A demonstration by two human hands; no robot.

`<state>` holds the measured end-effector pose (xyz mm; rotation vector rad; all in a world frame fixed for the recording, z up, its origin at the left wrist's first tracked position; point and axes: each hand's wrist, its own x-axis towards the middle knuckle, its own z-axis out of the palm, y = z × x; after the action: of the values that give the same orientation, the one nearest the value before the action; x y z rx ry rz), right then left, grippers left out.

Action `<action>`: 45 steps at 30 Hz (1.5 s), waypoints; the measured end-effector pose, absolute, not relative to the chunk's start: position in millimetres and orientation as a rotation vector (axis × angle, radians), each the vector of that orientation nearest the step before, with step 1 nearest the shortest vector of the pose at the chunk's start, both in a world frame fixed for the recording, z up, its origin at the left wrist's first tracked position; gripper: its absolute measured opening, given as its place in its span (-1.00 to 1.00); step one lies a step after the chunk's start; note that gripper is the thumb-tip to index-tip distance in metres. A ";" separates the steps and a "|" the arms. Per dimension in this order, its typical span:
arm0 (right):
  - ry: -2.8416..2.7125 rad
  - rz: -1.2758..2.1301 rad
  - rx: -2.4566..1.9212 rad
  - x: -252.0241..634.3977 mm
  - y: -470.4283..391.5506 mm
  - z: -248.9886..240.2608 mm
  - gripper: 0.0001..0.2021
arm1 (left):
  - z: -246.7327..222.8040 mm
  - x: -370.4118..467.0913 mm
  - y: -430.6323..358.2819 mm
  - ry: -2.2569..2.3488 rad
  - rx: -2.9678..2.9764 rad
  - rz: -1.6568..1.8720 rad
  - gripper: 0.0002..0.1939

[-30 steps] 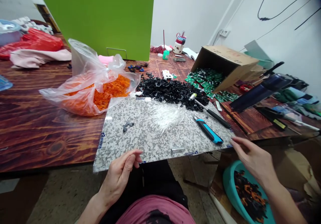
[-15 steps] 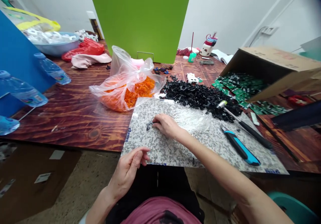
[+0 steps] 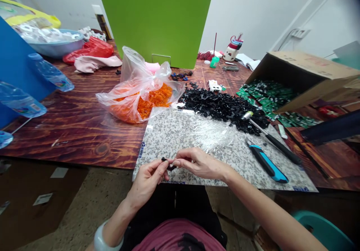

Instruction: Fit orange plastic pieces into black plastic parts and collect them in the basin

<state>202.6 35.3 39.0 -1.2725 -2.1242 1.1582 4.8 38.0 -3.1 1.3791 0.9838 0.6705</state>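
A small black plastic part [image 3: 170,167] is held between both hands just above the front of the speckled board [image 3: 157,138]. My left hand [image 3: 150,176] pinches its left end between thumb and fingers. From the other side, my right hand [image 3: 197,163] is closed with its fingertips on the part's right end. Behind the right hand lies a spread of thin clear strips [image 3: 212,133]. A heap of similar black plastic parts [image 3: 219,106] covers the board's far edge.
On the right of the board lie a blue-black cutter [image 3: 268,163] and a small hammer [image 3: 271,138]. A tied bag of orange pieces [image 3: 132,105] stands behind it at left. A tipped cardboard box [image 3: 309,67] spills green circuit boards [image 3: 270,97]. Plastic bottles [image 3: 53,73] stand far left.
My right hand has come back from the board's middle with the black part to my left hand. My left hand has closed on the part. The view has shifted slightly.
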 end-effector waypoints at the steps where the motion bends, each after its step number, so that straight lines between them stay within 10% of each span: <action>1: -2.121 1.155 -1.277 202.1 35.2 38.2 -0.59 | -3.7 5.7 37.2 1.002 1.359 0.671 -0.62; 15: -1.846 0.316 -1.947 335.0 -14.3 17.3 -0.87 | -15.6 8.3 34.6 1.063 1.146 0.684 -0.62; 45: -1.704 0.462 -1.649 234.7 -29.7 45.3 -0.88 | -3.7 37.5 9.9 0.965 0.837 0.904 -0.67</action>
<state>234.7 -29.7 45.3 -1.6494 -1.7038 0.4622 37.5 9.9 -3.7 0.8375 0.9650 0.9044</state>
